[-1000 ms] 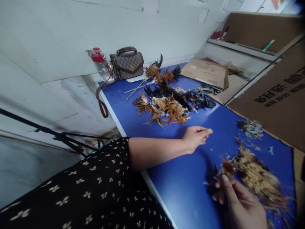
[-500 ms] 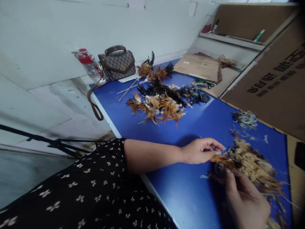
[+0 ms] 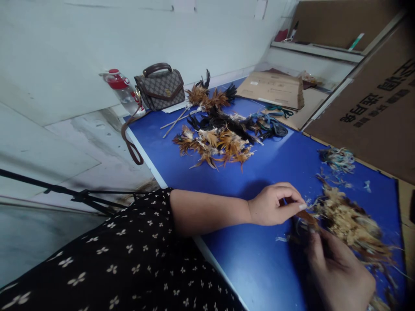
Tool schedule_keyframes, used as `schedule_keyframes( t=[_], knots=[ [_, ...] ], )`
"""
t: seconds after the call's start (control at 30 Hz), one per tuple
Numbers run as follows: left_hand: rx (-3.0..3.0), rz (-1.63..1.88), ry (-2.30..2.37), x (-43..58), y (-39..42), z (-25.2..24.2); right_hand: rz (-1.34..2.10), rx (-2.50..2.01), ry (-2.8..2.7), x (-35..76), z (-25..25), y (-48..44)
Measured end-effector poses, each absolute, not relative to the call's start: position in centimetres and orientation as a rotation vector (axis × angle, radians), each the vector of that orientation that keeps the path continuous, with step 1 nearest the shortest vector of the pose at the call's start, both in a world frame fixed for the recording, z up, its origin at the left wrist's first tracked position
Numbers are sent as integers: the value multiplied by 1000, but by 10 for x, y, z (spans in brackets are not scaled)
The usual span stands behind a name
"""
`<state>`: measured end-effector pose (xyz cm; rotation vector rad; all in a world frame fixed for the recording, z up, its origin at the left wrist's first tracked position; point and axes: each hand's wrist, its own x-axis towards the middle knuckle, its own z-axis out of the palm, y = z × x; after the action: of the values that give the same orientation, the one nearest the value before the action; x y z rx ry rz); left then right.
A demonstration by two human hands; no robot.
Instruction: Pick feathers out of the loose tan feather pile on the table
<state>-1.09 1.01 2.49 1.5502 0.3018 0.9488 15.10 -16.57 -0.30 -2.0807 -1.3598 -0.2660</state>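
Observation:
A brown feather [image 3: 308,220] is stretched between my two hands over the blue table. My left hand [image 3: 278,204] pinches its left end between thumb and fingertips. At the other end, my right hand [image 3: 344,270] grips it between thumb and forefinger, the remaining fingers partly hidden. Just beyond and to the right of my hands lies a loose heap of tan and brown feathers [image 3: 350,220]. Behind that heap is a tangle of pale blue and white strings [image 3: 339,160].
Bundles of orange-brown feathers [image 3: 231,144] and black feathers [image 3: 223,123] lie farther back, beside dark blue cords [image 3: 269,124] and thin sticks [image 3: 175,123]. A handbag [image 3: 164,88] and a red-capped bottle [image 3: 121,88] stand at the far left. Cardboard [image 3: 366,103] borders the right.
My left thumb and fingertips have closed on the feather's left end, which showed wider and more orange before. My right hand has shifted slightly right and down in view.

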Motion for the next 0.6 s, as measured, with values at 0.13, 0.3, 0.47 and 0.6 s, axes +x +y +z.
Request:
schedule_keyframes(
  t=[0.13, 0.3, 0.47, 0.6],
  knots=[
    [1381, 1005, 450, -7, 17, 20, -180, -2145, -1196, 150, 0, -167],
    [1243, 914, 465, 2, 20, 4, 19, -2166, -1046, 143, 11, -165],
    [1417, 699, 227, -1, 12, 0, 142, -2061, -1131, 138, 13, -163],
    [1579, 673, 72, -3, 13, 2, 234, -1960, -1229, 134, 15, -163]
  ],
)
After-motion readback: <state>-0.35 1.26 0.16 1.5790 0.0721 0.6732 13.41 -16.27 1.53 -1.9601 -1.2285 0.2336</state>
